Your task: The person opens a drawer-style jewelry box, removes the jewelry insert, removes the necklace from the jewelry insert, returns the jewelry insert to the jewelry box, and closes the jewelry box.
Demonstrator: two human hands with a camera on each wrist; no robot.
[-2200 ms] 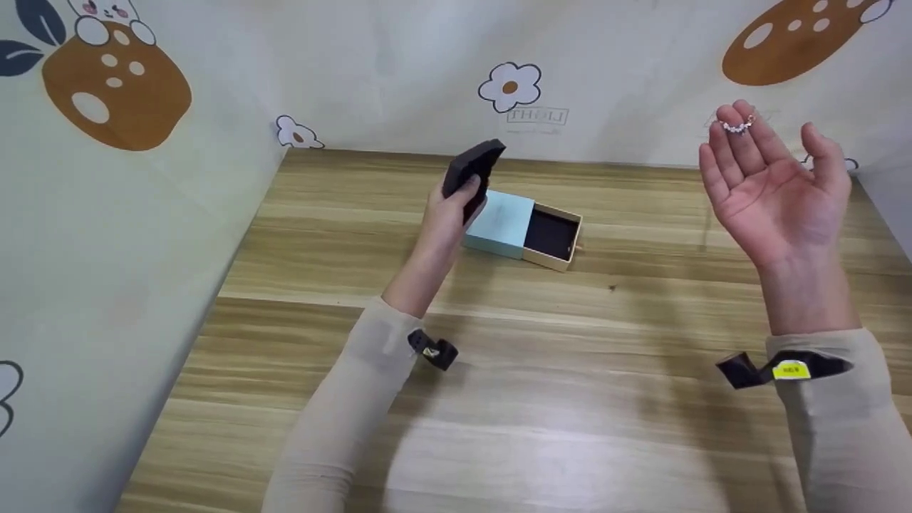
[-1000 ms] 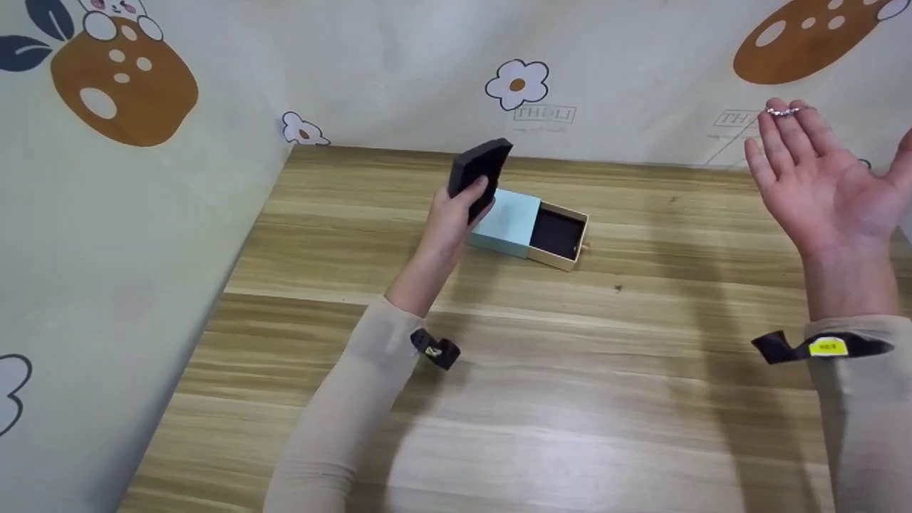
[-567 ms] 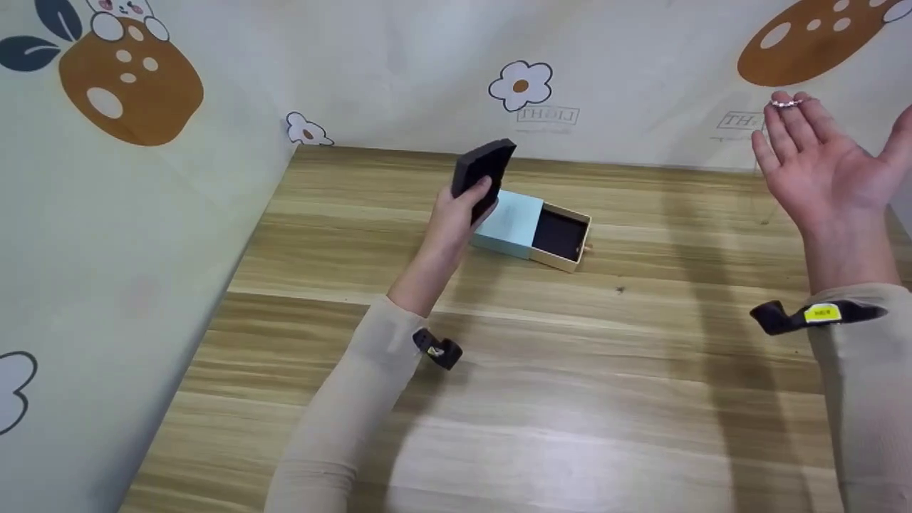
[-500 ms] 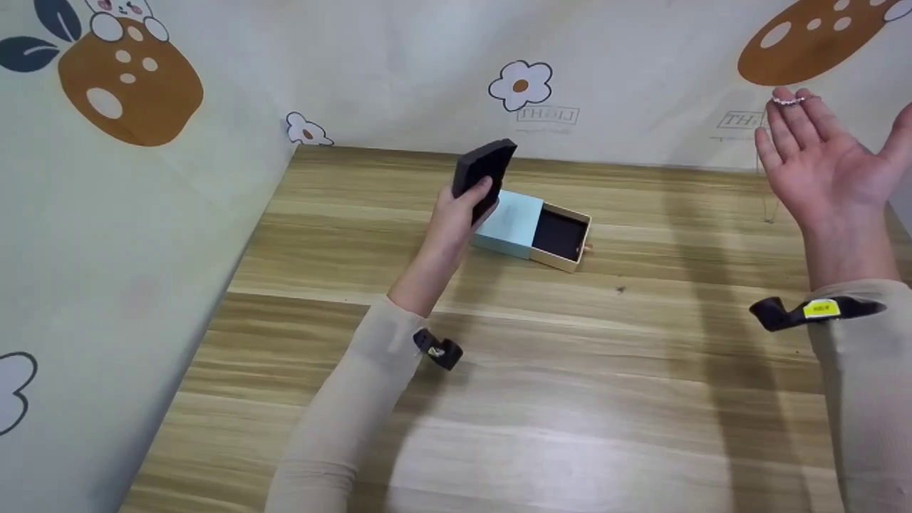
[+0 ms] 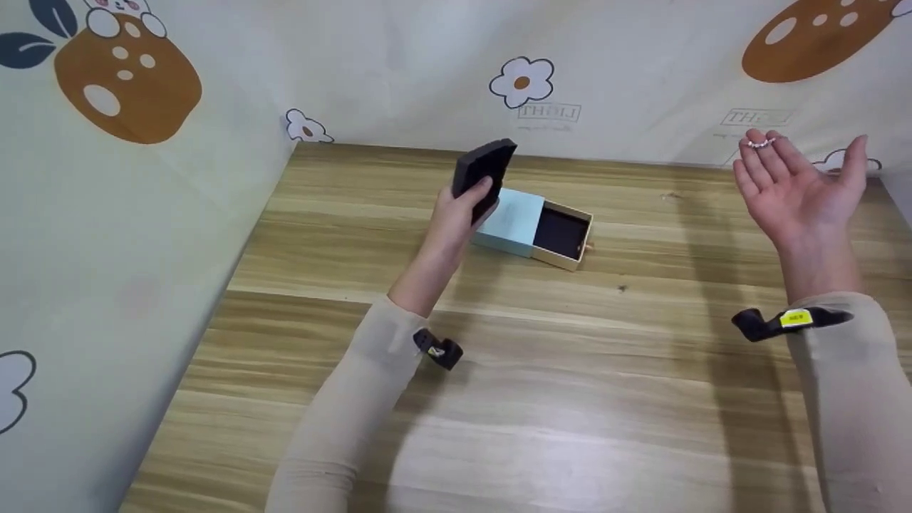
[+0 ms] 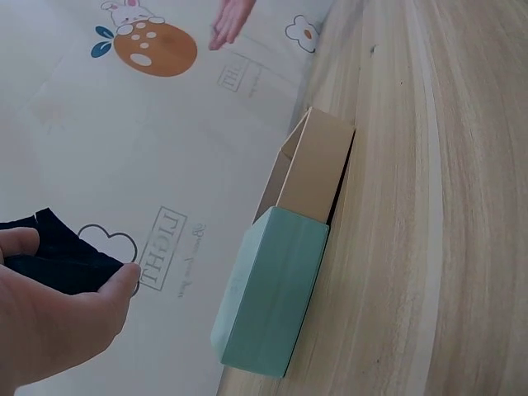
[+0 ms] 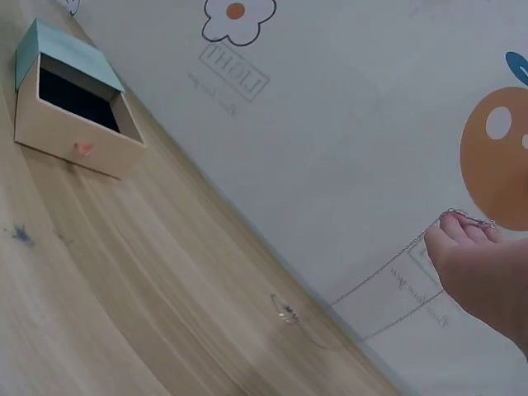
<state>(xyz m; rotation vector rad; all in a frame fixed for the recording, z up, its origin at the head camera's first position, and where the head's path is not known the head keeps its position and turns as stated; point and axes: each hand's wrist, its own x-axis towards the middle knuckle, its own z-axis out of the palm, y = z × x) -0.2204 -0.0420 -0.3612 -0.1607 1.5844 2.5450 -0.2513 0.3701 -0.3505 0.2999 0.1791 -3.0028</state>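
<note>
My left hand [image 5: 447,217] grips a black padded insert [image 5: 486,162], thumb across its face, tilted up above the table. My right hand [image 5: 804,203] is raised palm up at the right, its fingers extended. Across its fingertips lies a silvery necklace [image 5: 761,144]. In the right wrist view, the necklace's thin chain hangs from the fingers, and its lower end [image 7: 286,315] shows close over the table or touching it; I cannot tell which. Behind the left hand sits a light blue box sleeve [image 5: 514,219] with its cream drawer [image 5: 557,259] partly pulled out, dark inside.
The wood-grain table [image 5: 499,370] meets a pale printed cloth wall [image 5: 399,78] at the back and another along the left. A small dark spot [image 5: 622,288] marks the tabletop right of the drawer. A pull tab [image 7: 83,149] sticks out of the drawer front.
My right hand went rightward and up with the necklace, then came back left and lower within the last half second. The left hand keeps its hold on the insert; the box has stayed put.
</note>
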